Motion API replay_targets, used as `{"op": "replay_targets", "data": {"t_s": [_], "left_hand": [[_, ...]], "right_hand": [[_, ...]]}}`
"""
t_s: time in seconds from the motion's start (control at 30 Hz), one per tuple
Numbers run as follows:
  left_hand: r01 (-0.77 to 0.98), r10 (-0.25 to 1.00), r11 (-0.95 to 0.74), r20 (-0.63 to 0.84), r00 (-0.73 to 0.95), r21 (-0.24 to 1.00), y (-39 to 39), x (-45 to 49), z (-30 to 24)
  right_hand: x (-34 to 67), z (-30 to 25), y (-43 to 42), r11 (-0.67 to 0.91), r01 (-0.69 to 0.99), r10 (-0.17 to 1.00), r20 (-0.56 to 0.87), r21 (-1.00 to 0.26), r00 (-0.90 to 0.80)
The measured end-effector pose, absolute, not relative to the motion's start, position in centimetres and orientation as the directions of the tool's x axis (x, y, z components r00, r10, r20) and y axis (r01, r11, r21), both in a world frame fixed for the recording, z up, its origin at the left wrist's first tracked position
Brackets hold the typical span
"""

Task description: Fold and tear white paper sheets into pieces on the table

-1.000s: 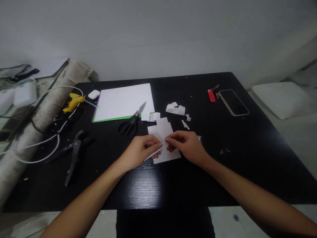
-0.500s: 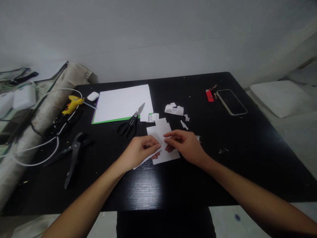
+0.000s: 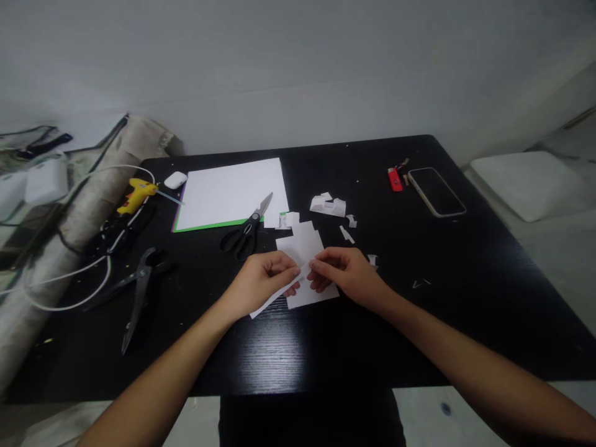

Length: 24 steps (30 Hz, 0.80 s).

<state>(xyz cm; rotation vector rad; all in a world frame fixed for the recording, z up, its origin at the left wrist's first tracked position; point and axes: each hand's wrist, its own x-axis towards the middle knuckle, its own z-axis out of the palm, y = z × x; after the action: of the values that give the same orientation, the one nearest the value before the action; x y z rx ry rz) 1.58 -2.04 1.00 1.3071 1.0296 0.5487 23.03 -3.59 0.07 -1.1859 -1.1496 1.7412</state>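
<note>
A narrow white paper strip [image 3: 272, 300] slants up to the right, pinched between the thumb and fingers of my left hand [image 3: 261, 279]. My right hand [image 3: 347, 273] closes its thumb and forefinger on the strip's upper right end. Below both hands a cut white paper piece [image 3: 311, 297] lies flat on the black table [image 3: 395, 347]. Just beyond it are a small folded paper piece [image 3: 292, 219] and black-handled scissors [image 3: 246, 234], their blades on a stack of white sheets [image 3: 228, 189] with a green edge.
Paper scraps [image 3: 328, 205] lie behind my right hand. At the right are a red lighter [image 3: 395, 179] and a phone [image 3: 436, 192]. On the left are a yellow glue gun [image 3: 136, 195], a white earbud case [image 3: 176, 180], dark shears [image 3: 139, 285] and a looping white cable [image 3: 110, 279].
My right thumb and forefinger have come onto the strip's upper end, which now shows between my hands. My left hand has barely shifted.
</note>
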Motion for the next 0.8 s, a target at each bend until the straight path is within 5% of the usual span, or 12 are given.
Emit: {"op": "replay_targets", "data": {"t_s": [0.8], "left_hand": [[0.058, 0.853, 0.152, -0.161, 0.496, 0.987, -2.6, 2.4, 1.3]], "right_hand": [[22.2, 0.6, -5.2, -0.132, -0.012, 0.944, -0.122, -0.991, -0.308]]}}
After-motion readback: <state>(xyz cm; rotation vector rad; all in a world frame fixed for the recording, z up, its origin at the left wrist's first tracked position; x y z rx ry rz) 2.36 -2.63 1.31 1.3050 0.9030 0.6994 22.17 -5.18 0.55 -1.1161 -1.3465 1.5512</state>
